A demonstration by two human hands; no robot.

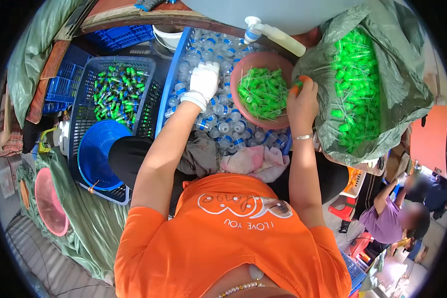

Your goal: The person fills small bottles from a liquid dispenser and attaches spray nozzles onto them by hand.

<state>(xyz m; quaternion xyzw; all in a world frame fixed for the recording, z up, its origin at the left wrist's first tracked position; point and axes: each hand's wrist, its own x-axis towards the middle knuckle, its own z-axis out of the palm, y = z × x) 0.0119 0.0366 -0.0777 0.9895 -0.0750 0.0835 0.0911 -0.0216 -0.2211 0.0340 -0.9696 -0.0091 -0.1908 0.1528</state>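
My left hand [205,82] wears a white glove and reaches into a blue tray [165,99] heaped with small clear plastic bottles [226,126] with blue bands. Its fingers are curled down among the bottles, and what they hold is hidden. At the right rim of a pink bowl [242,108], my right hand [303,102] is closed in a pinch, with orange covers on its fingertips. A bit of green shows between them, seemingly a green dropper cap. Green dropper caps with clear stems [263,92] fill the bowl, which rests on the bottles.
A dark green bag [407,99] of similar caps stands at right. Left, a dark crate [149,67] holds green-capped bottles; a blue basket [104,154] sits in its near end. A white pipe fitting [283,39] juts over the tray. Another person [385,218] sits at lower right.
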